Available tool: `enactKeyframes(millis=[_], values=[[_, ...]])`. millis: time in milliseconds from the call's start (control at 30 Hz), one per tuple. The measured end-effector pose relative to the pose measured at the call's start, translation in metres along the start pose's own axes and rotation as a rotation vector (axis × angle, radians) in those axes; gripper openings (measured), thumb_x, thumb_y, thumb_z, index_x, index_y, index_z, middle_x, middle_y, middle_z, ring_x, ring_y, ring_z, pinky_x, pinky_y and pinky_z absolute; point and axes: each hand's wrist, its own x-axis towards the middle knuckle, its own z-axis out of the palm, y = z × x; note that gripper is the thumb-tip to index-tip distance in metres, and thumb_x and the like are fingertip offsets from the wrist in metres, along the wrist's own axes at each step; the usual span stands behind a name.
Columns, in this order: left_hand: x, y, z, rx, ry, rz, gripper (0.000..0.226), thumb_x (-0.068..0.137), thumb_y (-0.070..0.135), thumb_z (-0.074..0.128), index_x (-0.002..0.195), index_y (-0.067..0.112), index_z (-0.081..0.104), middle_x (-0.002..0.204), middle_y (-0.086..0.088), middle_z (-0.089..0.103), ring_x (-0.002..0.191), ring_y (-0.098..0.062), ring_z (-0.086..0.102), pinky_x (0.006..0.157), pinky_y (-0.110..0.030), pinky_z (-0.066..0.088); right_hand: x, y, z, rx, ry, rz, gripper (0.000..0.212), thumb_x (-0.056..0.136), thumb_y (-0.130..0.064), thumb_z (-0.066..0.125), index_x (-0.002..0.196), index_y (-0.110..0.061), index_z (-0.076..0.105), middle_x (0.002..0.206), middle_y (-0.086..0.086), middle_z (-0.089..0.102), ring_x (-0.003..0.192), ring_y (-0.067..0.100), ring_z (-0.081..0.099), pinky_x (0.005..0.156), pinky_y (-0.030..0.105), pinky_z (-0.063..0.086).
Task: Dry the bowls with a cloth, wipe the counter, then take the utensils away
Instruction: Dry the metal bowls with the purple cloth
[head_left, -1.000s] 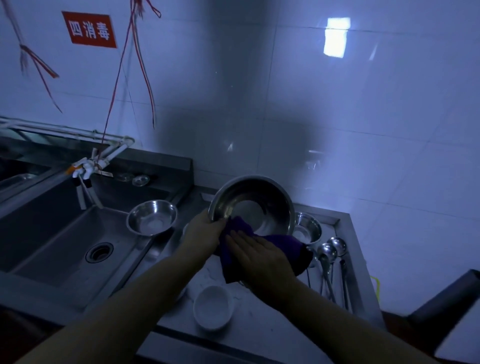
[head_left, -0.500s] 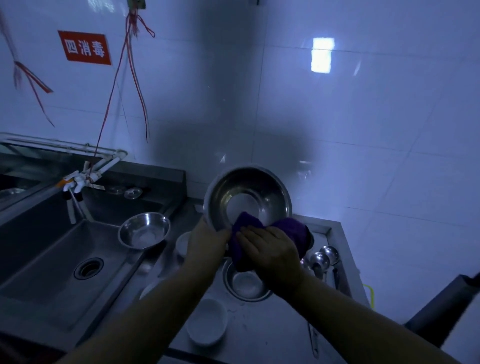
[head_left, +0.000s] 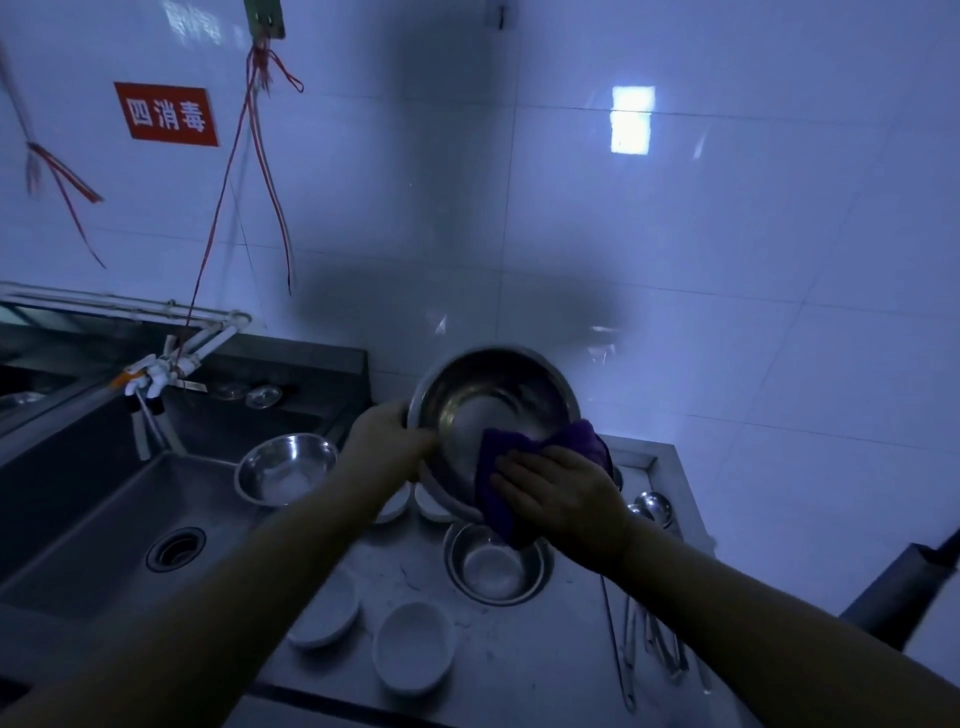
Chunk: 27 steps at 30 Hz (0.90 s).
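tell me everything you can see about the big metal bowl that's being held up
The big metal bowl is round, shiny and steel-looking, with a thin rolled rim and a flat, brighter base. It is held off the counter, tilted so its inside faces the camera, in front of the tiled wall. The left hand grips its left rim; the right hand presses a purple cloth over its lower right rim and inner wall. It looks empty.

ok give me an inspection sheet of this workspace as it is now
surface: steel counter, smudged.
job's things: large steel bowl held tilted; purple cloth on its rim; steel bowl and white bowls on counter; ladles at right.
clutter: steel bowl on sink edge.
grips: left hand holds the bowl's rim; right hand presses the cloth.
cables: red cords hang on wall.
surroundings: white tiled wall, red sign, tap.
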Motion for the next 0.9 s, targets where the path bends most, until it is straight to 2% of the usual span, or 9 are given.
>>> enactKeyframes(millis=[100,200,333,400,533,600,700,767,900], values=[[-0.022,-0.011,0.035,-0.291,0.036,-0.066,0.023,0.079,-0.002,0.061,0.095,0.014,0.06,0.085,-0.013,0.068,0.072,-0.024,0.067,0.058,-0.032,0.056,0.008,-0.017,0.008,-0.033,0.036,0.171,0.019,0.08,-0.02,0.07,0.097,-0.012,0.074,0.101,0.007,0.073,0.091,0.019,0.07,0.075,0.031,0.056],[-0.022,-0.017,0.043,-0.425,0.019,-0.125,0.028,0.08,-0.006,0.054,0.1,0.014,0.058,0.086,-0.014,0.068,0.072,-0.026,0.066,0.055,-0.03,0.053,0.01,-0.032,0.012,-0.026,0.042,0.236,0.021,0.086,-0.021,0.06,0.099,-0.011,0.074,0.102,0.008,0.073,0.093,0.018,0.07,0.076,0.031,0.056],[-0.01,-0.011,0.029,-0.251,-0.05,-0.038,0.029,0.075,-0.013,0.05,0.083,0.012,0.059,0.062,-0.01,0.064,0.047,-0.019,0.063,0.042,-0.027,0.049,-0.001,-0.026,0.009,-0.019,0.024,0.144,0.022,0.086,-0.02,0.064,0.103,-0.01,0.073,0.108,0.006,0.071,0.099,0.018,0.068,0.077,0.031,0.056],[-0.005,-0.004,0.02,-0.16,-0.052,-0.003,0.029,0.072,-0.014,0.051,0.078,0.013,0.061,0.055,-0.004,0.064,0.047,-0.021,0.063,0.041,-0.027,0.05,-0.004,-0.012,0.003,-0.013,-0.016,0.047,0.022,0.089,-0.019,0.058,0.103,-0.012,0.073,0.109,0.006,0.071,0.1,0.018,0.068,0.078,0.031,0.056],[0.013,0.014,-0.008,0.13,-0.249,0.051,0.012,0.076,-0.003,0.059,0.079,0.007,0.064,0.063,-0.011,0.067,0.051,-0.021,0.065,0.044,-0.027,0.051,-0.008,0.019,-0.009,-0.012,-0.082,-0.177,0.02,0.088,-0.018,0.058,0.101,-0.014,0.074,0.108,0.005,0.071,0.1,0.018,0.068,0.083,0.032,0.055],[0.016,0.021,-0.015,0.167,-0.23,0.07,0.008,0.078,0.0,0.06,0.081,0.006,0.065,0.069,-0.014,0.067,0.055,-0.02,0.066,0.045,-0.027,0.053,-0.008,0.026,-0.012,-0.037,-0.068,-0.179,0.019,0.088,-0.017,0.058,0.098,-0.014,0.074,0.106,0.005,0.072,0.098,0.018,0.068,0.083,0.032,0.055],[0.003,0.018,0.001,-0.038,-0.009,0.124,0.015,0.078,0.001,0.062,0.085,0.014,0.064,0.075,-0.01,0.067,0.056,-0.009,0.066,0.046,-0.019,0.05,0.0,0.017,-0.008,-0.086,-0.007,-0.005,0.031,0.095,-0.021,0.045,0.094,-0.012,0.075,0.101,0.008,0.073,0.092,0.02,0.07,0.076,0.031,0.056],[-0.01,0.007,0.024,-0.213,-0.007,0.096,0.025,0.079,0.001,0.065,0.093,0.02,0.057,0.085,-0.006,0.066,0.064,-0.01,0.067,0.05,-0.017,0.051,0.009,0.003,-0.003,-0.094,0.006,0.145,0.036,0.093,-0.028,0.043,0.095,-0.011,0.075,0.098,0.009,0.073,0.089,0.021,0.071,0.074,0.031,0.056],[-0.014,-0.007,0.048,-0.411,0.061,0.015,0.037,0.079,-0.005,0.06,0.096,0.026,0.052,0.087,-0.006,0.065,0.066,-0.013,0.066,0.05,-0.02,0.051,0.016,-0.014,0.0,-0.08,-0.015,0.259,0.027,0.079,-0.028,0.07,0.1,-0.01,0.074,0.1,0.01,0.073,0.09,0.02,0.07,0.075,0.031,0.056]])
